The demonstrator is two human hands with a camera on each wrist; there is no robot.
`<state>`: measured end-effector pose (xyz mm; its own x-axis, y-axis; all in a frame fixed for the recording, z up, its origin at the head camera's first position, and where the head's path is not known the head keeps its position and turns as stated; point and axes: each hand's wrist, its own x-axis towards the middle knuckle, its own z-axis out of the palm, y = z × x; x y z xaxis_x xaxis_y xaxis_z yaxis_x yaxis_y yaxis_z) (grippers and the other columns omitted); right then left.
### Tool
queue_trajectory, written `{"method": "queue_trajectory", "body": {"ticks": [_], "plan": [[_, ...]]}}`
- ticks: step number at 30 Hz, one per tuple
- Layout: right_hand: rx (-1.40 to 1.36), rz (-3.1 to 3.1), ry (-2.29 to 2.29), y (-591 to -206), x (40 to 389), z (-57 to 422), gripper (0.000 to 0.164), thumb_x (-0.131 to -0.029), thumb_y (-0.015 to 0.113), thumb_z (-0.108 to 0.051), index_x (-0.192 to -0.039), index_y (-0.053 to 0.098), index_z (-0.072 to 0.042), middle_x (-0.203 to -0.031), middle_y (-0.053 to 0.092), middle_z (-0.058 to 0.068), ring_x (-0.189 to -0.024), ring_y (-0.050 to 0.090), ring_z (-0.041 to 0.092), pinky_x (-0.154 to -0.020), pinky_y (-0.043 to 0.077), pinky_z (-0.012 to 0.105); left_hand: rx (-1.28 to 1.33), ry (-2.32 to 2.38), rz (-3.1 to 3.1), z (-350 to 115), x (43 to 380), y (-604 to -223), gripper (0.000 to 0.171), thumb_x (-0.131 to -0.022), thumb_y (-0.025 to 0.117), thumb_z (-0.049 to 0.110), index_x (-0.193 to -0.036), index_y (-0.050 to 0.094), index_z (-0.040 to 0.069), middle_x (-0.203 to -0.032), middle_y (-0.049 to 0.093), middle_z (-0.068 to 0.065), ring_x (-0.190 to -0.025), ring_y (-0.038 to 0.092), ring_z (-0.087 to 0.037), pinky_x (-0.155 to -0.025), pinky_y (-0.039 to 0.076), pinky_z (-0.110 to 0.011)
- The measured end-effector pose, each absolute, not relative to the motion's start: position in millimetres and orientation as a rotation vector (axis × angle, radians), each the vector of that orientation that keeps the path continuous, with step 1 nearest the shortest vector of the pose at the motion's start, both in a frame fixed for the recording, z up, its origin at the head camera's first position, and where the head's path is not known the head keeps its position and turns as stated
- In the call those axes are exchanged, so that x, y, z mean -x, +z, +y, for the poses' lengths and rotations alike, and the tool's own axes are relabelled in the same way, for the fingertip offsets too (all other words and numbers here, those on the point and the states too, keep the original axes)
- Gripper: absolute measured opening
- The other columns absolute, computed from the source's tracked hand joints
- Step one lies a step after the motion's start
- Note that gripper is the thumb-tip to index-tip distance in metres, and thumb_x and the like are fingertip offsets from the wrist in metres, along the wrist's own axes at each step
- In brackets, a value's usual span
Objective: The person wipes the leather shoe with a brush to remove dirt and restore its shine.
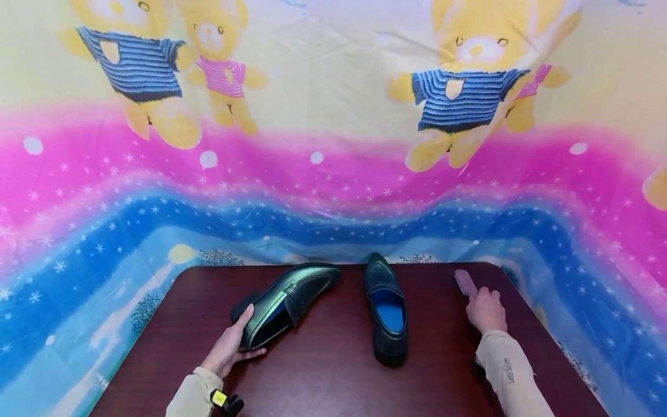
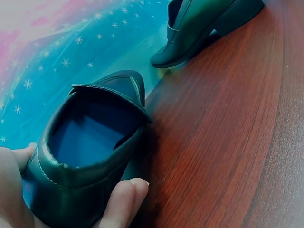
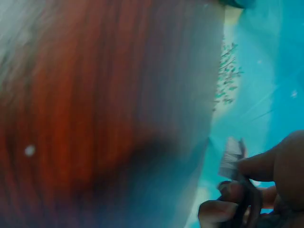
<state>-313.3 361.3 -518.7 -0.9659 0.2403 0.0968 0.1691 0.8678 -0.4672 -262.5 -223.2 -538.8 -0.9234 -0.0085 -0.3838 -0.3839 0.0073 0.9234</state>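
Note:
A dark green-black loafer (image 1: 310, 284) lies tilted at the left of the table, its toe toward the far edge. My left hand (image 1: 229, 344) grips it round the heel; in the left wrist view the thumb and fingers stand on opposite sides of the heel counter (image 2: 71, 190). The matching loafer (image 1: 384, 279) stands upright near the middle, its blue insole showing, touched by neither hand. At the right, my right hand (image 1: 488, 313) holds a small brush (image 1: 465, 283) with a pinkish head. Pale bristles (image 3: 230, 159) and a dark handle appear between the fingers in the right wrist view.
The dark red-brown wooden table (image 1: 328, 382) has rounded far corners. A printed cloth (image 1: 323, 185) with bears and snowflakes hangs close behind it and along both sides.

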Motion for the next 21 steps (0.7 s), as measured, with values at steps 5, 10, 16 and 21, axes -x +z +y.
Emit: {"method": "queue_trajectory", "body": {"ticks": [5, 10, 16, 21], "plan": [[0.350, -2.999, 0.763, -523, 312, 370, 0.048, -0.104, 0.043, -0.013, -0.129, 0.036, 0.027, -0.119, 0.034, 0.051, -0.099, 0.051, 0.066, -0.087, 0.046, 0.069, 0.428, 2.008, 2.021, -222, 262, -540, 0.103, -0.093, 0.047, 0.080, -0.151, 0.041, -0.004, -0.128, 0.067, -0.022, -0.097, 0.074, -0.030, -0.084, 0.063, -0.047], [0.355, -3.014, 0.694, -530, 310, 371, 0.046, -0.103, 0.045, -0.014, -0.124, 0.039, 0.026, -0.116, 0.038, 0.052, -0.096, 0.054, 0.064, -0.086, 0.048, 0.070, 0.465, 2.014, 2.070, -219, 260, -540, 0.111, -0.092, 0.049, 0.081, -0.151, 0.031, -0.011, -0.130, 0.061, -0.026, -0.091, 0.074, -0.027, -0.081, 0.063, -0.047], [0.367, -3.003, 0.590, -529, 309, 367, 0.047, -0.103, 0.051, -0.017, -0.122, 0.042, 0.025, -0.118, 0.040, 0.052, -0.100, 0.052, 0.065, -0.085, 0.048, 0.071, 0.458, 1.950, 2.174, -219, 256, -536, 0.121, -0.094, 0.047, 0.079, -0.153, 0.005, -0.018, -0.143, 0.035, -0.040, -0.075, 0.074, -0.031, -0.073, 0.064, -0.046], [0.304, -2.804, 0.524, -522, 310, 347, 0.049, -0.099, 0.057, -0.016, -0.130, 0.045, 0.020, -0.123, 0.042, 0.046, -0.108, 0.047, 0.063, -0.083, 0.045, 0.072, 0.462, 1.855, 2.319, -221, 253, -536, 0.127, -0.094, 0.049, 0.078, -0.151, -0.007, -0.020, -0.152, 0.014, -0.048, -0.070, 0.074, -0.032, -0.067, 0.064, -0.044]]}}
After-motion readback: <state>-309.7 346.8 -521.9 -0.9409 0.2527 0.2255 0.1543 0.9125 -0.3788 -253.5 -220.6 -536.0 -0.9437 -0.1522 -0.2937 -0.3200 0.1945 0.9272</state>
